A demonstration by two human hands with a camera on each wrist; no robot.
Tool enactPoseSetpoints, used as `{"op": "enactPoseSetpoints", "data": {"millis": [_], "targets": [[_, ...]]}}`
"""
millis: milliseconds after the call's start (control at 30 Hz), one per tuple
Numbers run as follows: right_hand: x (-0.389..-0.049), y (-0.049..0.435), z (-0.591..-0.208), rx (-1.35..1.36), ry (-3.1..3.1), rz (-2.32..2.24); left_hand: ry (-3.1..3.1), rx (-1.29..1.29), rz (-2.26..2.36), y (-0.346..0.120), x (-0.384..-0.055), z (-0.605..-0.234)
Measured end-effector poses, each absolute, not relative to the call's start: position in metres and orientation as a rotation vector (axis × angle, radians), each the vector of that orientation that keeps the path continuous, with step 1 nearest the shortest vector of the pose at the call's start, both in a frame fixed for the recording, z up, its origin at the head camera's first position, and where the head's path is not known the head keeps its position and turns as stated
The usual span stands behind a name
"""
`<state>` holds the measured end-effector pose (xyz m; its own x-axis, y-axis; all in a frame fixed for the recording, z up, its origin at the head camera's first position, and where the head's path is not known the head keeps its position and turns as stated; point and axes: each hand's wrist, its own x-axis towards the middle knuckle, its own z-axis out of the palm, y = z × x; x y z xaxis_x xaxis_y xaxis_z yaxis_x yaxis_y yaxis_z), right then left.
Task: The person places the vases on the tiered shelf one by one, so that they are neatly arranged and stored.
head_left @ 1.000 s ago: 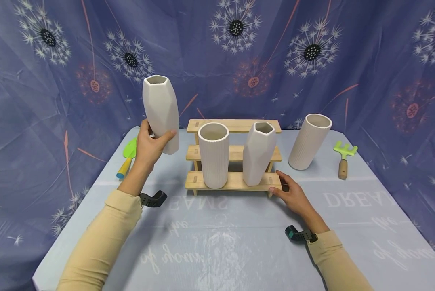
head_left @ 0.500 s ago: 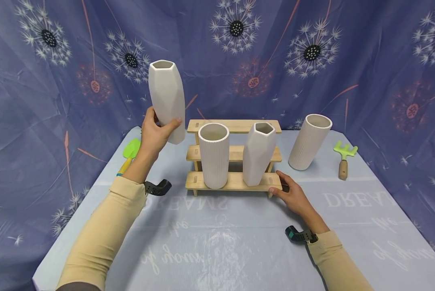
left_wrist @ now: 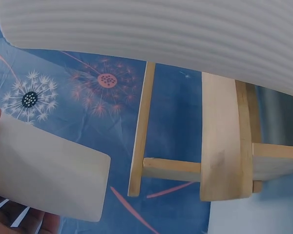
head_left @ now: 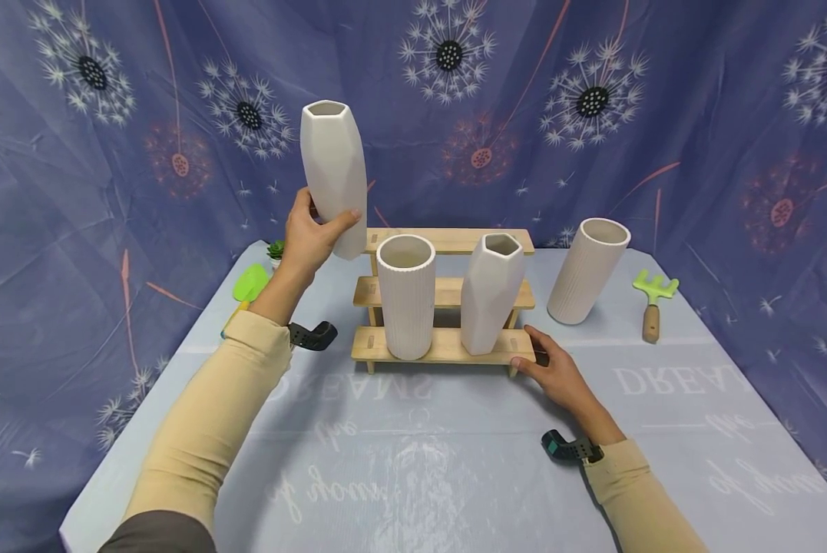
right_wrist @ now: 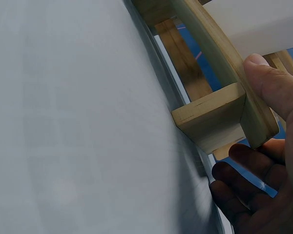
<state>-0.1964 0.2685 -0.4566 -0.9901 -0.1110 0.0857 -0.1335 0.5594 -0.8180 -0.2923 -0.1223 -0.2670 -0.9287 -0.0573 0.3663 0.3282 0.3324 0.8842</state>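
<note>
My left hand [head_left: 312,236] grips a white faceted vase [head_left: 335,165] by its lower part, thumb across the front. The vase is upright and raised at the left end of the top shelf of a three-tier wooden stand [head_left: 448,240]; its base overlaps that shelf's end in the head view. In the left wrist view the vase's base [left_wrist: 51,165] is near the stand's shelf ends. My right hand [head_left: 554,372] holds the right end of the lowest shelf, thumb [right_wrist: 268,80] on top, fingers curled beneath. That shelf bears a ribbed vase [head_left: 408,303] and a second faceted vase [head_left: 491,296].
Another ribbed vase [head_left: 588,273] stands right of the stand. Beyond it lies a small green hand fork [head_left: 653,299]. A green trowel [head_left: 250,283] and a small potted plant [head_left: 275,250], both partly covered by my left arm, are at the left. A patterned cloth [head_left: 413,92] hangs behind.
My left hand has carried the faceted vase up and rightward to the top shelf's left end. The potted plant has come into view behind the arm. My right hand stays on the stand.
</note>
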Motion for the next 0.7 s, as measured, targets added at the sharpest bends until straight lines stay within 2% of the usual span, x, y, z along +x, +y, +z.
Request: {"op": "enactPoseSetpoints", "data": {"millis": [700], "targets": [[-0.196,0.269,-0.457,0.206,-2.744,1.465,-2.385,-0.283,-1.591,-0.090,-0.314,-0.259]]}}
